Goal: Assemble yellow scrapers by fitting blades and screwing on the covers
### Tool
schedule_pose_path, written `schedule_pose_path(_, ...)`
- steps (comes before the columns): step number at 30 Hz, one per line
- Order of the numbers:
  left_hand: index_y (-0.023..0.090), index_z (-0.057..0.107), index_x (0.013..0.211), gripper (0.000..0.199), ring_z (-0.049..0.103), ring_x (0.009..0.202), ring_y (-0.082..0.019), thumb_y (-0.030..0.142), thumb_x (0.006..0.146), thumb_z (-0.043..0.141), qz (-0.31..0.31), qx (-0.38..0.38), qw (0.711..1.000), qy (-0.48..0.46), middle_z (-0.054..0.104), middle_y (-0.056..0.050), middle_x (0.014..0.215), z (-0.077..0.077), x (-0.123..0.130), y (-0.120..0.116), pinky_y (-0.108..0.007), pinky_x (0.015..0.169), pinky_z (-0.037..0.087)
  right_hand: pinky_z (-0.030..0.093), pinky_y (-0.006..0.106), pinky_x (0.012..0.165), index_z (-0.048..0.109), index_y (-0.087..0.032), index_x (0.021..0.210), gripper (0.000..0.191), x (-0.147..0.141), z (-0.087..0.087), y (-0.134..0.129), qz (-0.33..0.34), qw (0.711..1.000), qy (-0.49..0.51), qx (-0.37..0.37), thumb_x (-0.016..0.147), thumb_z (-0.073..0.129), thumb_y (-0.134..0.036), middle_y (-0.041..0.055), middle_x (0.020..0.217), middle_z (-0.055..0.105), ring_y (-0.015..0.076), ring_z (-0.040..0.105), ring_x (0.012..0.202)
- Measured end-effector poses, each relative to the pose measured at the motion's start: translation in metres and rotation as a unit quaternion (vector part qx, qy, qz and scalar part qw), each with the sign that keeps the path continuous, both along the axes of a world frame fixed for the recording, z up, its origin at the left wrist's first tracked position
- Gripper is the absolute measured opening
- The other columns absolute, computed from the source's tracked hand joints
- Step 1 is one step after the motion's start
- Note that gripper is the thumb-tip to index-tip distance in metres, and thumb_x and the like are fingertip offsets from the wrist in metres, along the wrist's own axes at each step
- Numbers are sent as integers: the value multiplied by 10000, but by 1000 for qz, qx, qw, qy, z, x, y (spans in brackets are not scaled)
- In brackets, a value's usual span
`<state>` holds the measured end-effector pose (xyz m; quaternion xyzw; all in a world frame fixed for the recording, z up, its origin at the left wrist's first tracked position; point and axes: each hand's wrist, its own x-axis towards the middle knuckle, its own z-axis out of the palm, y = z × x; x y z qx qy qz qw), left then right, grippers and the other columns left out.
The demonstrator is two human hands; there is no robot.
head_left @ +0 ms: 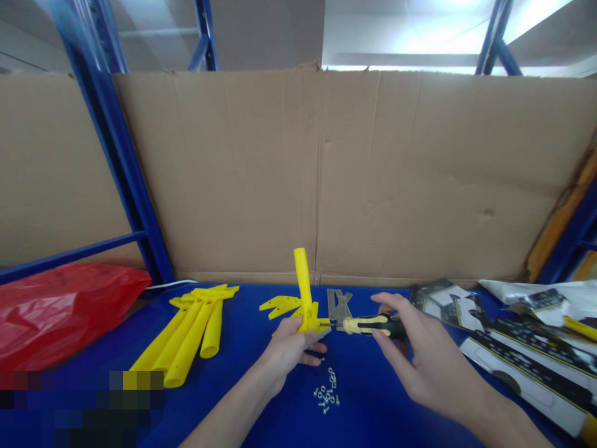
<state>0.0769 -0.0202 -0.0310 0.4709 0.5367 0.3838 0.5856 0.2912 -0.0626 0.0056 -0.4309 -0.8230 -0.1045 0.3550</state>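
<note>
My left hand (291, 350) is closed around the base of a yellow plastic scraper handle (303, 283), whose round tube points up. A greyish blade edge shows beside the fingers at that base. My right hand (422, 351) holds a screwdriver (366, 325) with a cream and black grip; the thumb lies against it and the index finger is lifted off. Its thin shaft points left, and the tip meets the base of the yellow handle. Just behind lie flat yellow plates (281, 305) and thin metal blades (339, 305). Small screws and nuts (327, 395) lie in front of my left hand.
Several yellow handles (189, 339) lie stacked at the left, near a red plastic bag (69, 311). Printed packaging cards (527, 373) cover the right side. A cardboard wall (233, 174) closes off the back of the blue table (252, 410), with blue rack posts (125, 180) around it.
</note>
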Motion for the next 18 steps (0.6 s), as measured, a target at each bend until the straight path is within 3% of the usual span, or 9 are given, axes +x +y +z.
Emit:
schedule_pose_path(5, 89, 606, 1051, 283, 635, 703, -139, 93, 780, 525, 0, 0, 1000, -1, 648, -138, 1081, 1, 1, -1, -219, 520, 501, 528, 296, 523, 481, -158, 1161, 298, 0, 2, 6, -28, 1000, 3, 5, 929, 386, -320, 85, 790, 691, 206, 675, 606)
schedule_pose_path(12, 85, 601, 1047, 283, 636, 699, -141, 86, 773, 534, 11, -7, 1000, -6, 645, -147, 1087, 4, 1, -3, -228, 532, 503, 545, 285, 584, 399, -194, 1210, 354, -2, 3, -1, 3, 1000, 25, -17, 859, 430, -218, 117, 1025, 632, 167, 654, 676)
schedule_pose_path(18, 88, 593, 1062, 288, 635, 714, -143, 85, 787, 510, 3, -2, 1000, -3, 644, -145, 1098, 1, 0, -1, -229, 540, 502, 527, 269, 522, 459, -166, 1168, 290, -2, 2, 2, -3, 1000, 4, 25, 909, 410, -288, 101, 870, 694, 199, 684, 661)
